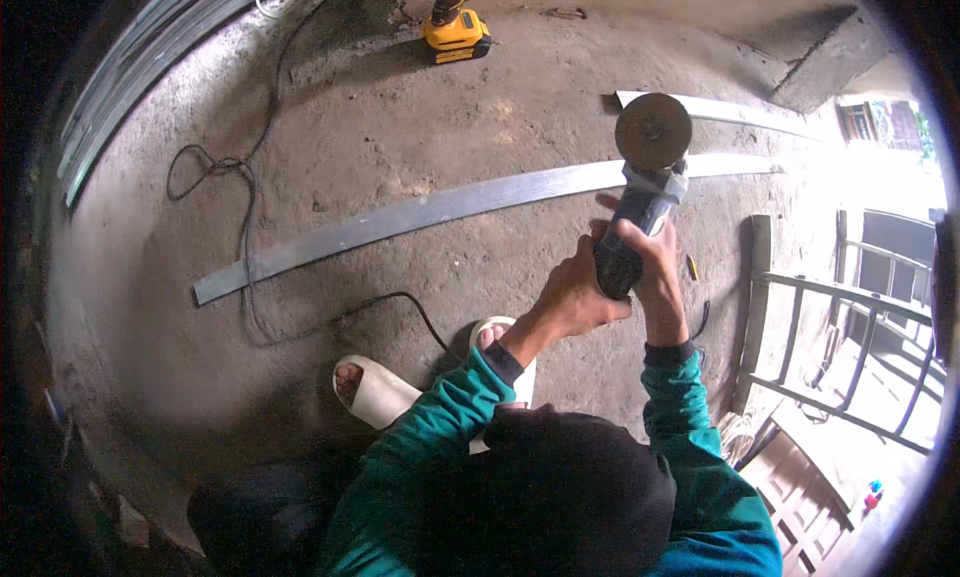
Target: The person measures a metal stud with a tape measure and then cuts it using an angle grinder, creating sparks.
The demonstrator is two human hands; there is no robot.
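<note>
Two bare hands on an angle grinder [650, 205]. The left hand [575, 295] is closed about the rear of the body; the right hand [658, 267] grips its right side, fingers partly hidden. The grinder extends forward from the fingers, its round brown disc [653, 132] beyond them, facing the viewer. A flat metal strip [430, 210] lies left of the fingers and passes behind the tool; contact cannot be determined. Farther forward and left stands a yellow-and-black drill [457, 35].
</note>
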